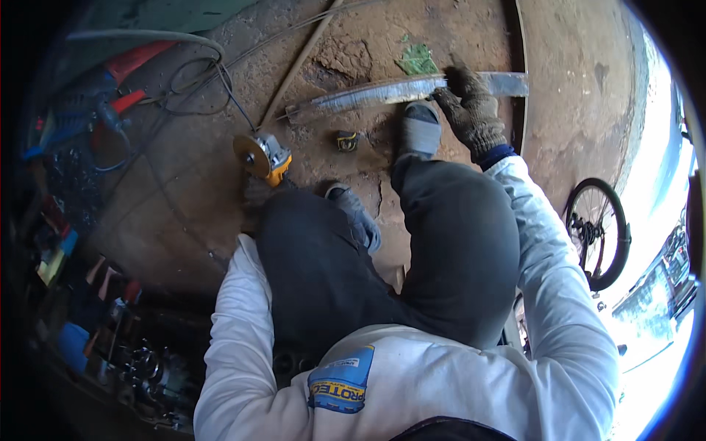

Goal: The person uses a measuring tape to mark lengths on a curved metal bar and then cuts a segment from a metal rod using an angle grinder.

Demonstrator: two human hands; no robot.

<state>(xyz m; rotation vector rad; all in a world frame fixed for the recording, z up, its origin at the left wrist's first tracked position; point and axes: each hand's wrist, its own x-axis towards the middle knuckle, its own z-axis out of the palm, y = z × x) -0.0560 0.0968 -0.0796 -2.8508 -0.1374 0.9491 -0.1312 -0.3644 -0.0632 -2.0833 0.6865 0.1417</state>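
My right hand [474,110], in a brown knitted work glove, grips a flat metal bar [368,96] that lies across the ground. The bar has a shiny, scraped face and passes close to the toe of my right shoe [421,131]. By my left knee, my left hand [259,194] is closed round the body of a yellow and silver angle grinder [276,166]. Its brown disc [252,155] faces up and left, apart from the bar. My knee hides part of that hand. A small black and yellow tape measure [346,141] rests between the grinder and my right shoe.
A power cable [239,106] runs from the grinder towards coiled hoses. A long thin rod [301,55] crosses the dirt floor. A green scrap [418,59] lies beyond the bar. Tools and metal parts [147,364] crowd the left; a bicycle wheel [597,234] stands right.
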